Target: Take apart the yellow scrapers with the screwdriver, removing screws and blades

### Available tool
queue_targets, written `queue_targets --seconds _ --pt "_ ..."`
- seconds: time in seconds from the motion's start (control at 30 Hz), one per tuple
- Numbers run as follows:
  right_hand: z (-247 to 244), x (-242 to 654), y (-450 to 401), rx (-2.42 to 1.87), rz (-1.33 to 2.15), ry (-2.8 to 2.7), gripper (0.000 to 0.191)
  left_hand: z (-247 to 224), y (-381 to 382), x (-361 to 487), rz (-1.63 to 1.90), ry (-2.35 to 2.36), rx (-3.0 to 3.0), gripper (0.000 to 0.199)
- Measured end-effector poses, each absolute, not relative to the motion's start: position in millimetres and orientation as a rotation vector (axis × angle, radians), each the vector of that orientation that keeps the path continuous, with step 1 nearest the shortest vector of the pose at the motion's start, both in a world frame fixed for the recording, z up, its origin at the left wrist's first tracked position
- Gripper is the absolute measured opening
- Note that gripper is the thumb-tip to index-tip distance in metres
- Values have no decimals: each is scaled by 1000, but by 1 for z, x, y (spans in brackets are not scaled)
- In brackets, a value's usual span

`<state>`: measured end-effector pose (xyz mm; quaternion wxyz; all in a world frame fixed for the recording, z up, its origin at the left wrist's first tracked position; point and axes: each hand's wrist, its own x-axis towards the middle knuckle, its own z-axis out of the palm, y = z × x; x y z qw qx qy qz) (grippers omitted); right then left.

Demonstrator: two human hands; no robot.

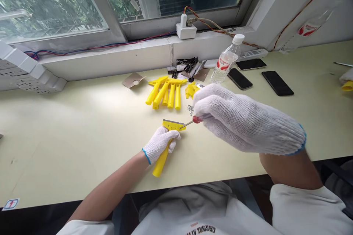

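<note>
My left hand, in a white knit glove, is closed around a yellow scraper just below its head. A metal blade edge shows along the top of that head. In my gloved right hand is a screwdriver with a red handle, its tip touching the right part of the scraper head. Beyond the hands lie several yellow scraper handles in a group. A heap of small yellow parts sits beside them, and a little pile of screws is nearer to me.
Behind the yellow parts are black and white packets and a brown cardboard piece. A plastic bottle stands at the back, with several phones to its right. A power strip lies by the wall; white sockets are stacked left.
</note>
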<state>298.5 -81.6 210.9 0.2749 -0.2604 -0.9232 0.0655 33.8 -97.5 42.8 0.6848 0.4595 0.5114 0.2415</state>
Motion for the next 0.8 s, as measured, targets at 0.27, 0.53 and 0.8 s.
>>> queue_targets --seconds 0.27,0.53,0.8 --pt "215 282 -81 -999 -382 -2390 44 48 -91 33 617 1171 1018 24" --pt "225 287 -71 -732 84 -2526 20 44 -89 30 652 1155 1003 25" --pt "217 284 -78 -1150 -342 -2390 36 44 -89 30 641 1163 1003 22"
